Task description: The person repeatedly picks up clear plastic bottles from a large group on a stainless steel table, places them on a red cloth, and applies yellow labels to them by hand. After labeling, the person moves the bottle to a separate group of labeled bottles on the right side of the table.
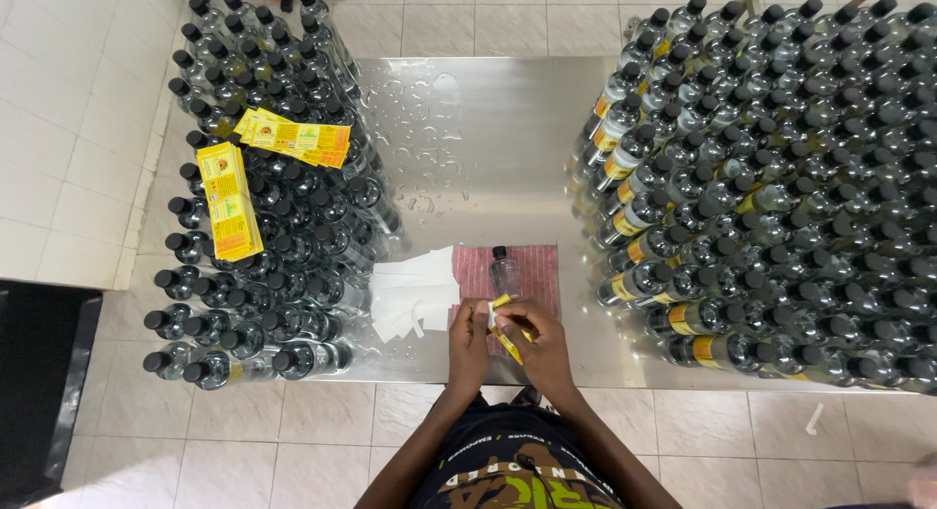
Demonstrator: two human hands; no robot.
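Both my hands meet over the near edge of a wet steel table point(478, 128). My left hand point(468, 338) and my right hand point(539, 341) pinch a yellow label strip point(505, 333) between them, peeling its white backing. Just beyond my fingers a small clear bottle with a black cap point(504, 271) stands upright on a red cloth mat point(527, 275). A loose pile of white backing papers point(415, 292) lies left of the mat.
Several unlabelled black-capped bottles point(264, 226) crowd the left side, with stacks of yellow labels point(226, 199) and a fanned bunch of yellow labels point(293, 138) on top. Labelled bottles point(771, 177) fill the right side. Water drops lie on the steel between them. Tiled floor surrounds the table.
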